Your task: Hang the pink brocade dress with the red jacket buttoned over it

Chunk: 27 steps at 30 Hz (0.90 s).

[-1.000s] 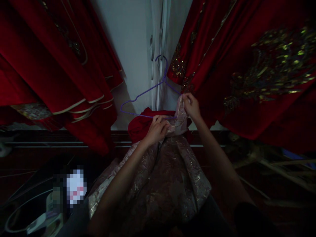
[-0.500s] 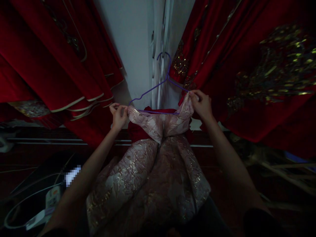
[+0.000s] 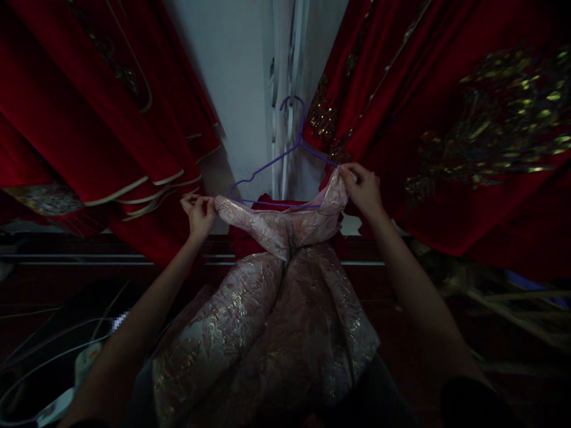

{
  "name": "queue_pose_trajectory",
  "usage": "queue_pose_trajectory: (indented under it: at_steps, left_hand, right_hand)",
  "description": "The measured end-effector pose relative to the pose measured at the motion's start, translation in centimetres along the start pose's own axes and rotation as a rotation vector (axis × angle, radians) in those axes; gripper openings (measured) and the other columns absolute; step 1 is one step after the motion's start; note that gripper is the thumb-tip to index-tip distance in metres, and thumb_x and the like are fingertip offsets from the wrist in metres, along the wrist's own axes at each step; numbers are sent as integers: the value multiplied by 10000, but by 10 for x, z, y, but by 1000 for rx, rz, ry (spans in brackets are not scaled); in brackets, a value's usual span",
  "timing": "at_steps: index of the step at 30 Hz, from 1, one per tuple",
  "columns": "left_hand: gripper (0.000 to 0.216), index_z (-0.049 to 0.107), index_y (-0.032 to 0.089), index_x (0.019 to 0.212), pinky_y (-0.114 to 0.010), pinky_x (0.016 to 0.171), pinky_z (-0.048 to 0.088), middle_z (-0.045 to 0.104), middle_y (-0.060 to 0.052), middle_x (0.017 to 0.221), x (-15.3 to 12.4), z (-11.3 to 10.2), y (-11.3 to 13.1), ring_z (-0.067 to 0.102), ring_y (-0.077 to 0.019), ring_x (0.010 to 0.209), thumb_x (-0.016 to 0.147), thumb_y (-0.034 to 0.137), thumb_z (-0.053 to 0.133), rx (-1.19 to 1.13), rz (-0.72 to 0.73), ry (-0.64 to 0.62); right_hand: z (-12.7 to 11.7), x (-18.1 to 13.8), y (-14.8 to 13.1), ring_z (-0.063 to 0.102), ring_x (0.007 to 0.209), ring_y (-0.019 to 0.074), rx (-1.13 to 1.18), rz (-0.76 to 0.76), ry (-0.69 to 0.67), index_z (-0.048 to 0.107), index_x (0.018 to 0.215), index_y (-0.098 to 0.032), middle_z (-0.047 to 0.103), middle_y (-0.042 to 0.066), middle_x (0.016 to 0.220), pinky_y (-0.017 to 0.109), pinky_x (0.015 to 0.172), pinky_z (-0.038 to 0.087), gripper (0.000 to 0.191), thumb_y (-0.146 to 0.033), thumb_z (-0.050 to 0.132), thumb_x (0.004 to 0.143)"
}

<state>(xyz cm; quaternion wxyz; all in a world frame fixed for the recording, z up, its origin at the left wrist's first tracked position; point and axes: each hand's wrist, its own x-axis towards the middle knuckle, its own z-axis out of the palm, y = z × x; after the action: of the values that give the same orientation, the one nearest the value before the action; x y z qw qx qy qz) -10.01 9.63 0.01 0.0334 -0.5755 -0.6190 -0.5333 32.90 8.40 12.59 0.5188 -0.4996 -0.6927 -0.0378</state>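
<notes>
A pale pink brocade dress (image 3: 250, 303) with metallic threads lies spread toward me, its bodice raised between my hands. My left hand (image 3: 199, 215) pinches the bodice's left top corner, which is pulled out past the hanger's end. At the other top corner, my right hand (image 3: 363, 187) grips the fabric against the right arm of a purple hanger (image 3: 279, 157). The hanger's lower bar runs along the bodice's top edge, and its left end is bare. Its hook points up in front of the pale doors.
Red garments with pale trim (image 3: 107, 119) hang at the left. More red garments (image 3: 428, 178) with gold sequins hang at the right. Behind are pale cabinet doors (image 3: 227, 65). A white power strip (image 3: 87, 359) with cables lies at the lower left.
My left hand has moved outward to the left and slightly down, drawing the dress's corner off the hanger's left end. The right hand stays at its corner.
</notes>
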Motion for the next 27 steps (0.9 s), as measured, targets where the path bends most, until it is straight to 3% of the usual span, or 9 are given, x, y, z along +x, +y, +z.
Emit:
queue_pose_trajectory:
  at_steps: [12,18,22,25,27]
  left_hand:
    - [271,615,164,864,-400,1020,392,422,-129,1115,17,0,25,403,-253,1179,866,418,522,-58,106,9]
    - [234,606,173,843,-447,1038,352,424,-117,1209,38,2,87,431,-267,1203,864,399,547,-72,279,-30]
    - [233,608,163,833,-428,1013,372,527,-104,1138,49,8,120,494,-251,1137,837,396,589,-137,320,-100]
    - [290,624,158,793,-336,897,451,630,-69,918,61,8,113,586,-193,927,808,447,614,-290,271,-242]
    - [347,632,154,793,-278,777,482,652,-55,823,67,7,96,602,-147,775,817,497,584,-471,148,-240]
  right_hand:
    - [1,0,2,635,682,152,-2,1,-14,704,920,-216,722,14,815,269,700,451,362,-493,472,901]
    - [5,-7,-4,648,729,174,2,12,-4,692,921,-221,719,18,828,287,734,455,404,-536,439,905]
    - [10,-12,-7,648,759,184,9,25,-3,676,923,-224,712,25,840,287,725,452,417,-553,420,909]
    - [13,-13,-5,637,746,177,30,44,-13,664,885,-229,698,17,815,281,713,443,408,-561,426,902]
    - [15,-12,-3,619,708,165,57,60,-33,654,841,-227,675,9,761,272,688,434,412,-566,428,898]
